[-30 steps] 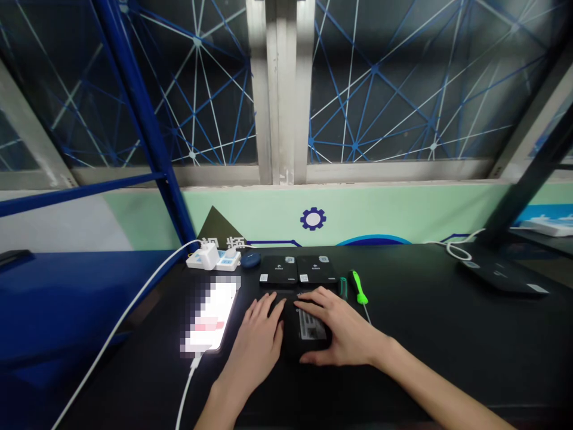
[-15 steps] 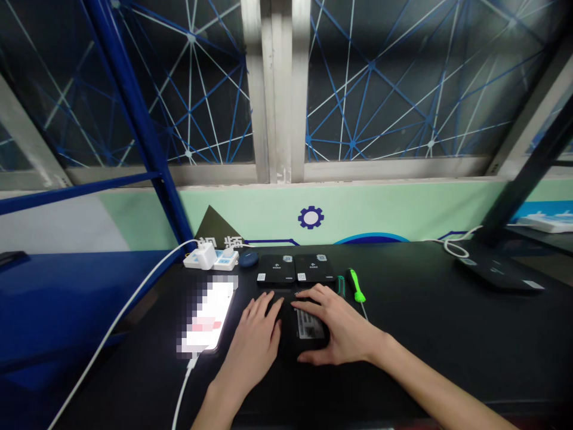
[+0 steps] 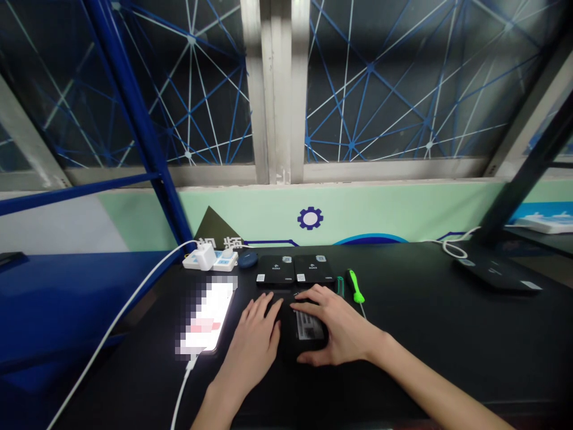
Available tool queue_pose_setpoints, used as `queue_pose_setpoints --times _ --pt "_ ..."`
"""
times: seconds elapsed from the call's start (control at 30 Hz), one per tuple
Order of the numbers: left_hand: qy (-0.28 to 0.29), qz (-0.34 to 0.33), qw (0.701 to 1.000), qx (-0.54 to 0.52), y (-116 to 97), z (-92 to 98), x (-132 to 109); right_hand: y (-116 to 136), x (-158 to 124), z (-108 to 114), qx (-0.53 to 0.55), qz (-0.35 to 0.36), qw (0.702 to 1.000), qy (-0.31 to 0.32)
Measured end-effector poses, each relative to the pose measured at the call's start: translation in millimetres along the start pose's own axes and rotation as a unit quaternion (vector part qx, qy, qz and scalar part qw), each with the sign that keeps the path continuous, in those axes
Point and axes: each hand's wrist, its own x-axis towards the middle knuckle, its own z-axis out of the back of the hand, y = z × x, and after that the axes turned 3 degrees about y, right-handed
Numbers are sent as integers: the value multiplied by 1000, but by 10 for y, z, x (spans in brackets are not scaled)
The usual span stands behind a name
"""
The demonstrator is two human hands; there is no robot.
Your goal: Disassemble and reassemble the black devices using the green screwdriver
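**Left hand (image 3: 254, 341) and right hand (image 3: 336, 327) on a black box (image 3: 304, 345)**

The black box lies flat on a black table (image 3: 447, 340), directly in front of the person, with a pale label on its top. Both hands are on it, fingers spread and slightly curved. The left hand's fingertips (image 3: 273, 306) touch the box's left side. The right hand covers most of the top, with its thumb (image 3: 308, 358) at the near edge. The pictures do not show whether either hand is gripping the box or only resting on it.

Just beyond the hands, two flat black boxes (image 3: 275, 270) sit side by side, each with two small white labels. A third flat black box (image 3: 492, 272) lies well off to the right, by a looped white cable (image 3: 454, 251).

Right of the pair are two tools: one screwdriver (image 3: 356, 286) with a bright green handle and a slim dark green handle (image 3: 341, 286).

To the left are one lit phone (image 3: 206, 316), its screen pixelated, with one white cable (image 3: 182, 391) at its lower end; one white power strip (image 3: 210, 260) with one plug (image 3: 206, 257) and its own white cable (image 3: 120, 322); and one small dark blue oval object (image 3: 248, 259).
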Motion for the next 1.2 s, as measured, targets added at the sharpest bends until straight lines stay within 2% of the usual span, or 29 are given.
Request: queue_pose_setpoints --times 1.2 --pt "-14 -13 1000 -3 32 -26 -14 36 -46 -48 1 5 1000 5"
